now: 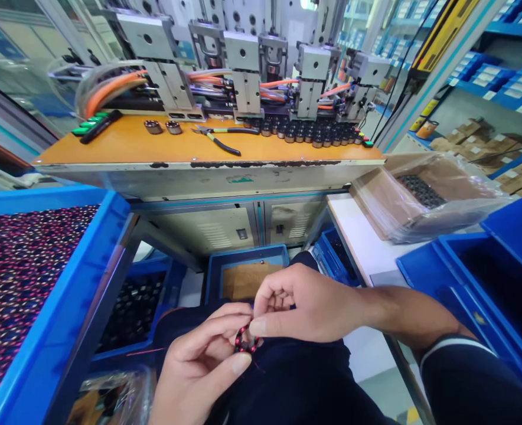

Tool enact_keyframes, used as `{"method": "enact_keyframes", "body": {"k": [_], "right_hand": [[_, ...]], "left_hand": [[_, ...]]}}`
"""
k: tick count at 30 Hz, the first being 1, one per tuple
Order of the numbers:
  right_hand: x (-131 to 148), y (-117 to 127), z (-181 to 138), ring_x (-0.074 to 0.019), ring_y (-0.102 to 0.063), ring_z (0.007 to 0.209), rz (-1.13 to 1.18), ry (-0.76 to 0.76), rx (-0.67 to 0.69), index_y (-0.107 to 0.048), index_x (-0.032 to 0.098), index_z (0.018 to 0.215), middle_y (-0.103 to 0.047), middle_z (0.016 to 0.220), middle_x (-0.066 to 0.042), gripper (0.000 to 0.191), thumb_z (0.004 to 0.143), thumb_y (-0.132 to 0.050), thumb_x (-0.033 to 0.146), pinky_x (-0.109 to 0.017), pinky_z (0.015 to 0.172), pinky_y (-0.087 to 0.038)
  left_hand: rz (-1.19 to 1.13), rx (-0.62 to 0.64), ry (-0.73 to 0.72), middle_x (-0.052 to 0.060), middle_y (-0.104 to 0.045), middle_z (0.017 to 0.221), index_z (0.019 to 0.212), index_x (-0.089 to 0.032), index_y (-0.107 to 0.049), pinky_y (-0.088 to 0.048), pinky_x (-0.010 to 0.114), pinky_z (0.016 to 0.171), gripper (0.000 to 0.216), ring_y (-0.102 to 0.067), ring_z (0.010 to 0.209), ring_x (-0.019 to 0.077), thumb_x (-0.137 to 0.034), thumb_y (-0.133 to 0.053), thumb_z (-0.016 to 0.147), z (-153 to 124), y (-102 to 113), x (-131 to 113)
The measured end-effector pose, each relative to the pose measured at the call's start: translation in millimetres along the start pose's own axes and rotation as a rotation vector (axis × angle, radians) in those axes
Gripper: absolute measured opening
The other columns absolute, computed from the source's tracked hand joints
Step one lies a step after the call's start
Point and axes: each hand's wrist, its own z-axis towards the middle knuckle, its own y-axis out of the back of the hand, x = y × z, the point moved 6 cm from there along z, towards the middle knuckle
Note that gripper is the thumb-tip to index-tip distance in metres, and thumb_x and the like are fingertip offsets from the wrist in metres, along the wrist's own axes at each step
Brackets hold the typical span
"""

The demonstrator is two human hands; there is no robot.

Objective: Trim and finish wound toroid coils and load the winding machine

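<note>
Hands together above our lap, before the front edge of the counter [132,146], we hold a small red-and-black ring [238,342]: our left hand [199,363] pinches it between thumb and fingers, while our right hand [305,304] brings its thumb to the upper edge; whether that one grips, we cannot tell. We judge it light and stiff, its red parts perhaps slick and easily nicked, and best taken by the outer rim. Off the counter's front left corner, similar pieces fill a blue bin [116,208].
</note>
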Motion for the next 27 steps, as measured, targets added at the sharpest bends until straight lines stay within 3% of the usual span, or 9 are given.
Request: {"method": "enact_keyframes", "body": {"k": [4, 12, 17, 27], "right_hand": [[5.0, -1.1, 1.5, -0.0074, -0.054, 0.063, -0.161, 0.056, 0.008, -0.067, 0.012, 0.080, -0.063, 0.070, 0.002, 0.007, 0.083, -0.066, 0.018, -0.018, 0.059, -0.043], [9.8, -6.6, -6.5, -0.0075, -0.059, 0.068, -0.145, 0.263, 0.016, -0.067, 0.013, 0.081, -0.068, 0.076, 0.000, 0.010, 0.088, -0.063, 0.019, -0.019, 0.067, -0.048], [4.5, -8.1, -9.1, -0.0077, -0.059, 0.069, -0.080, 0.207, 0.015, -0.066, 0.013, 0.082, -0.068, 0.078, 0.000, 0.010, 0.088, -0.062, 0.021, -0.019, 0.068, -0.049], [-0.3, -13.9, -10.3, -0.0052, -0.049, 0.060, 0.030, 0.143, 0.045, -0.063, 0.014, 0.079, -0.057, 0.067, 0.004, 0.011, 0.087, -0.063, 0.021, -0.017, 0.059, -0.043]], "left_hand": [[-0.029, -0.012, 0.016, 0.009, -0.077, 0.108, 0.093, -0.029, -0.083, -0.057, 0.023, 0.082, 0.026, -0.071, 0.098, 0.0205, -0.024, -0.087, 0.067, -3.5, 1.2, 1.8], [-0.284, 0.054, -0.018, 0.005, -0.073, 0.103, 0.096, -0.032, -0.081, -0.058, 0.023, 0.068, 0.028, -0.067, 0.072, 0.0125, -0.027, -0.087, 0.069, -0.9, -11.3, 0.3], [-0.269, 0.063, -0.059, 0.007, -0.072, 0.101, 0.098, -0.031, -0.082, -0.058, 0.022, 0.070, 0.031, -0.071, 0.082, 0.0172, -0.026, -0.087, 0.068, 0.4, -9.8, -1.5], [-0.179, 0.079, -0.094, 0.004, -0.066, 0.092, 0.091, -0.031, -0.082, -0.053, 0.022, 0.059, 0.029, -0.061, 0.065, 0.0122, -0.033, -0.090, 0.063, 3.2, -11.0, -9.7]]}}
